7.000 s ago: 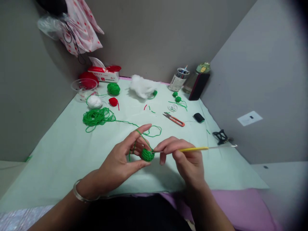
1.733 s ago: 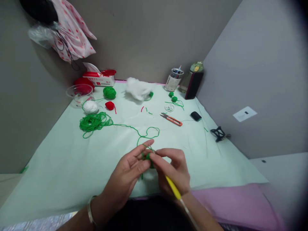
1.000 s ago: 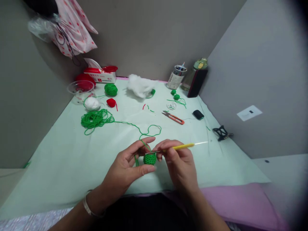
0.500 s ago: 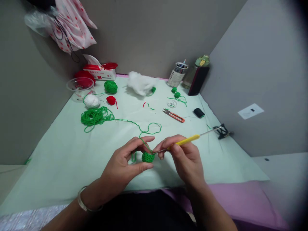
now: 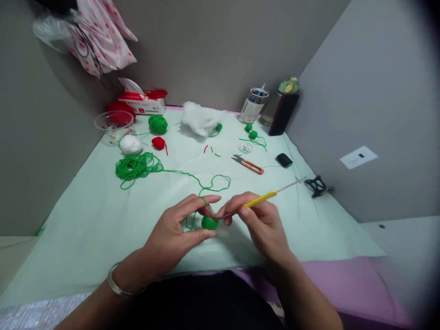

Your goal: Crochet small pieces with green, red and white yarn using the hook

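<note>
Between the thumb and fingers of my left hand (image 5: 178, 224) is a small green crocheted piece (image 5: 209, 222). Green yarn (image 5: 185, 173) runs over my left index finger from a loose green heap (image 5: 135, 167) at the left. My right hand (image 5: 259, 222) grips a crochet hook by its yellow handle (image 5: 260, 199), and the hook's thin metal end meets the top edge of the green piece. The fingertips of both hands are close together; the exact stitch at the hook tip is too small to make out.
Orange snips (image 5: 248, 164), a black object (image 5: 283, 160) and a black clip (image 5: 318, 186) lie at the right. Behind are white stuffing (image 5: 200, 119), a pen can (image 5: 253, 106) and a bottle (image 5: 275, 103). Balls of green (image 5: 157, 124), white (image 5: 131, 144) and red yarn (image 5: 158, 143) sit at the left.
My right hand and the hook have shifted a little to the left. The green piece has moved slightly left and up in my left hand's grip.
</note>
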`<state>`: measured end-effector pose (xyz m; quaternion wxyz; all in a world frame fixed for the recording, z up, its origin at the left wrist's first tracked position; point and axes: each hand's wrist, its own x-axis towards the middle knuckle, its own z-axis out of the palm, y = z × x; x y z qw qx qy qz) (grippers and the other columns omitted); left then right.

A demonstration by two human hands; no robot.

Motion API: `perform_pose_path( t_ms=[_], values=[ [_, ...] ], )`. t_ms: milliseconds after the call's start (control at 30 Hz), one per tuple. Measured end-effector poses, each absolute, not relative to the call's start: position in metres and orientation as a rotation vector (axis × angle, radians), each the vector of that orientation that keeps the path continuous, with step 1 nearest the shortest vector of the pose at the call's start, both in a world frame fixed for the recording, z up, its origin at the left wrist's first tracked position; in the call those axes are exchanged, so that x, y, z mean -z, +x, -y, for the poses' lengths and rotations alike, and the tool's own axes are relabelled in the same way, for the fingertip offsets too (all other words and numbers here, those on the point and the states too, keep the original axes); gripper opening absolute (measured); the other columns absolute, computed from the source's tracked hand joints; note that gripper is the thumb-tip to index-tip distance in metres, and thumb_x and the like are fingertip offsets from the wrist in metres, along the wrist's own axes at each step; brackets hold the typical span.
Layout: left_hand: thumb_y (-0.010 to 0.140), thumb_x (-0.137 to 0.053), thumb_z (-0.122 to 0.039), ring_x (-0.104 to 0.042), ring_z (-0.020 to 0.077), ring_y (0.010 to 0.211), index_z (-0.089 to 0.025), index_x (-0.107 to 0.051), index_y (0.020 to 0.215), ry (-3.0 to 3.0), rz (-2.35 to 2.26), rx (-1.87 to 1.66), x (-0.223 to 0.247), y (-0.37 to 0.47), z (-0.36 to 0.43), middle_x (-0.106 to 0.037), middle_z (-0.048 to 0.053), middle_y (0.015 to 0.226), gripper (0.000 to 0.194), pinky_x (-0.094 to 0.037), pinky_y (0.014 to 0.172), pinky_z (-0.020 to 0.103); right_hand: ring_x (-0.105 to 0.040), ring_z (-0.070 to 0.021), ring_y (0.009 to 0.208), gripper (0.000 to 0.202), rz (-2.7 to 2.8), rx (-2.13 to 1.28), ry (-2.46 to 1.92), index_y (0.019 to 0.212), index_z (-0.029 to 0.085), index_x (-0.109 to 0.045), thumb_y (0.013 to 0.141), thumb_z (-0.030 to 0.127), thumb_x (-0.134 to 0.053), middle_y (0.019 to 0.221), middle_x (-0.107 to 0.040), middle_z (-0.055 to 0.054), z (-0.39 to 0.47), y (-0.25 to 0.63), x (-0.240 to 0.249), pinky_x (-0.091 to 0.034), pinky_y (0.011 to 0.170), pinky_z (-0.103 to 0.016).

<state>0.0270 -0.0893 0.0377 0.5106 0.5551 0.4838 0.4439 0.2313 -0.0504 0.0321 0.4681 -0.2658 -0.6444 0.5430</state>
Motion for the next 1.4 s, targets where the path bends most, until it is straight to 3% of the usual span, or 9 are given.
perform_pose_path(
  t_ms=[200,367,500,633,767,900,1067,1233,1400],
  values=[
    [0.077,-0.085,-0.019,-0.067,0.0241,0.098,-0.028,-0.080,0.121,1.373,-1.210,-1.076,-0.036,0.026,0.088,-0.072,0.003,0.093,0.046,-0.052,0.096,0.039,-0.073,-0.0155,0.079,0.020,1.758,-1.178,-0.699,0.101,0.022,-0.075,0.105,0.027,-0.056,0.091,-0.077,-0.004,0.052,0.233,-0.037,-0.061,0.074,-0.031],
    [0.074,-0.087,-0.021,-0.068,0.0237,0.094,-0.026,-0.081,0.120,1.400,-1.280,-1.122,-0.036,0.029,0.086,-0.071,0.003,0.088,0.046,-0.052,0.095,0.038,-0.075,-0.0184,0.092,0.020,2.041,-0.722,-0.639,0.113,0.022,-0.072,0.103,0.016,-0.055,0.100,-0.079,-0.007,0.058,0.231,-0.038,-0.062,0.080,-0.033],
    [0.081,-0.084,-0.027,-0.066,0.0230,0.101,-0.026,-0.074,0.132,1.295,-1.274,-1.219,-0.034,0.036,0.091,-0.073,0.004,0.097,0.052,-0.049,0.103,0.036,-0.076,-0.0211,0.090,0.026,2.106,-0.297,-0.609,0.119,0.023,-0.073,0.099,0.013,-0.060,0.107,-0.080,-0.010,0.065,0.226,-0.026,-0.064,0.073,-0.033],
    [0.090,-0.077,-0.040,-0.066,0.0241,0.108,-0.026,-0.068,0.141,1.074,-1.186,-1.253,-0.033,0.047,0.102,-0.073,0.007,0.112,0.054,-0.051,0.100,0.034,-0.076,-0.0220,0.090,0.041,2.067,0.013,-0.604,0.124,0.029,-0.074,0.090,0.007,-0.072,0.104,-0.079,-0.007,0.074,0.227,-0.016,-0.067,0.077,-0.033],
    [0.085,-0.082,-0.037,-0.065,0.0218,0.105,-0.027,-0.066,0.142,0.698,-0.946,-1.221,-0.034,0.055,0.107,-0.069,0.005,0.109,0.060,-0.052,0.095,0.031,-0.076,-0.0209,0.091,0.047,2.124,0.171,-0.587,0.131,0.026,-0.071,0.090,0.003,-0.071,0.104,-0.078,-0.007,0.078,0.233,-0.016,-0.068,0.079,-0.033],
    [0.073,-0.092,-0.029,-0.061,0.0181,0.099,-0.026,-0.070,0.138,0.438,-0.719,-1.105,-0.034,0.053,0.101,-0.066,0.003,0.102,0.069,-0.047,0.096,0.028,-0.076,-0.0210,0.097,0.048,2.007,-0.164,-0.593,0.139,0.030,-0.067,0.096,0.008,-0.066,0.111,-0.078,-0.007,0.074,0.232,-0.018,-0.068,0.079,-0.034],
    [0.070,-0.095,-0.025,-0.057,0.0164,0.096,-0.030,-0.069,0.140,0.599,-0.748,-1.119,-0.030,0.043,0.096,-0.061,0.001,0.100,0.075,-0.045,0.091,0.027,-0.075,-0.0198,0.086,0.027,1.675,-0.814,-0.578,0.117,0.030,-0.079,0.100,0.016,-0.064,0.101,-0.079,-0.006,0.066,0.229,-0.024,-0.065,0.069,-0.034],
    [0.074,-0.092,-0.020,-0.056,0.0163,0.095,-0.036,-0.068,0.141,0.902,-0.900,-1.106,-0.031,0.031,0.095,-0.059,0.000,0.098,0.072,-0.044,0.096,0.030,-0.074,-0.0208,0.081,0.020,1.574,-0.997,-0.646,0.106,0.027,-0.081,0.099,0.017,-0.065,0.090,-0.080,-0.005,0.064,0.236,-0.027,-0.063,0.072,-0.037],
    [0.079,-0.088,-0.023,-0.057,0.0179,0.103,-0.038,-0.073,0.133,1.204,-1.028,-1.010,-0.039,0.020,0.094,-0.060,0.000,0.097,0.058,-0.040,0.106,0.031,-0.071,-0.0151,0.070,0.017,1.464,-1.168,-0.646,0.103,0.025,-0.081,0.100,0.021,-0.065,0.088,-0.077,-0.004,0.063,0.244,-0.024,-0.060,0.067,-0.031]
  ],
)
